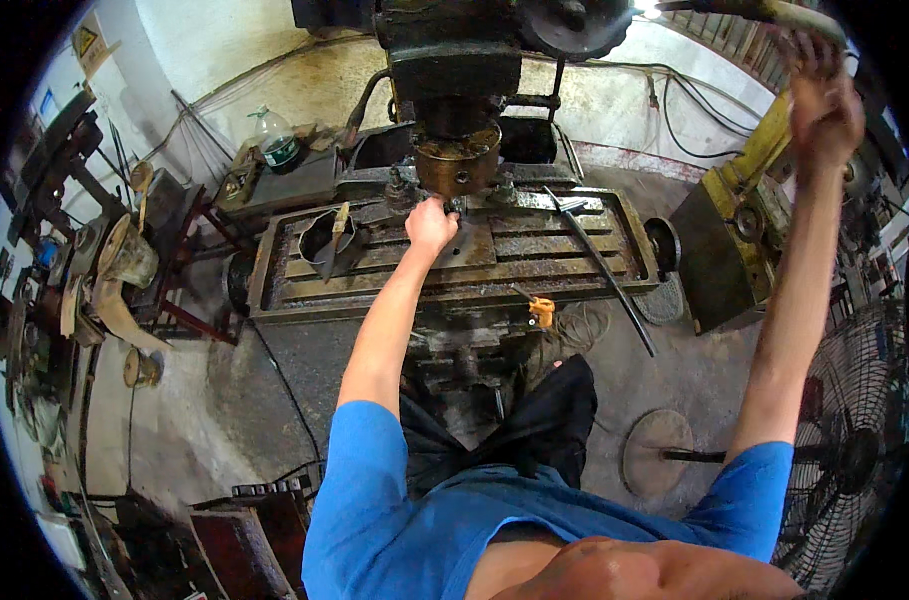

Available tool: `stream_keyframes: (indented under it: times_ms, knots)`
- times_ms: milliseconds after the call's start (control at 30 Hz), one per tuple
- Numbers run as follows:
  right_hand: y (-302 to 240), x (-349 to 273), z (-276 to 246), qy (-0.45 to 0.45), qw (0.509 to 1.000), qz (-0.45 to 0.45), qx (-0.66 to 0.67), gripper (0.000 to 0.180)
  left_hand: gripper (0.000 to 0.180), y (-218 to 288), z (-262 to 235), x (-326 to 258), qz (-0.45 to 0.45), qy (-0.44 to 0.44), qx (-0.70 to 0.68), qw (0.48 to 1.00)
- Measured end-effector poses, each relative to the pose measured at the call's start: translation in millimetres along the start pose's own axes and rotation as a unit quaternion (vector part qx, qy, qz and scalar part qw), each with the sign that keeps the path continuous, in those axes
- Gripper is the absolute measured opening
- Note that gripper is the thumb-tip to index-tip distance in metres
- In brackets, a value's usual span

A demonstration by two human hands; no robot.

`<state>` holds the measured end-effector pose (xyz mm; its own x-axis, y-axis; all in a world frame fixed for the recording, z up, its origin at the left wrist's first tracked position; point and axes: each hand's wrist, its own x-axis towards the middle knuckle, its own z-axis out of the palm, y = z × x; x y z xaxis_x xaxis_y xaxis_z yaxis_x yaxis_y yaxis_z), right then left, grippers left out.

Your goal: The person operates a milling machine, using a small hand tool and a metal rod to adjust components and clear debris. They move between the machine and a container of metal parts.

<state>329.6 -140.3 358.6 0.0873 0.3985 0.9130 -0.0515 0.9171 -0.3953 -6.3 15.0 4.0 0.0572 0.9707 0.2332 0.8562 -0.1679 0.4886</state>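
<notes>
My left hand (433, 226) is closed at the machine's table, directly below the round metal spindle head (458, 160). A small dark part shows beside its thumb, but what the fingers hold is hidden. Raised high at the far right, my right hand (824, 105) is somewhat blurred. Its fingers point up beside a thick, pale curved bar (779, 12), and I cannot tell whether they grip it. Beneath the left hand lies the slotted machine table (374, 291), strewn with metal chips.
A dark open container (326, 243) with a brush stands on the table's left. A long metal bar (611, 275) slants over its right front edge, near an orange-yellow object (541, 311). A clear bottle (275, 138) stands behind at left. A fan (854, 450) is beside my right arm.
</notes>
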Motion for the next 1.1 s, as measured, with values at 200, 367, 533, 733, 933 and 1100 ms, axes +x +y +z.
stream_keyframes:
  times_ms: [200, 367, 533, 733, 933, 1100]
  knots:
    - [-13, -45, -10, -0.059, 0.996, -0.062, 0.0, 0.044, 0.031, 1, 0, 0, -0.03, -0.007, -0.045, 0.999]
    - [5, -136, 12, 0.049, 0.983, -0.087, -0.156, 0.021, 0.031, -9, 7, 0, -0.02, 0.031, -0.011, 0.999]
    - [-18, -102, 13, 0.017, 0.969, -0.062, -0.239, 0.015, 0.029, 7, 0, -5, -0.007, 0.034, -0.019, 0.999]
    - [-7, -112, 21, 0.025, 0.973, -0.06, -0.223, 0.014, 0.027, -8, 8, 0, -0.025, 0.037, -0.014, 0.999]
    - [-6, -127, 17, 0.035, 0.97, -0.072, -0.228, 0.011, 0.025, 2, -1, -4, -0.026, 0.015, -0.053, 0.998]
    - [-9, -124, 27, 0.058, 0.966, -0.065, -0.245, 0.016, 0.026, 1, 0, -8, -0.011, 0.052, -0.025, 0.998]
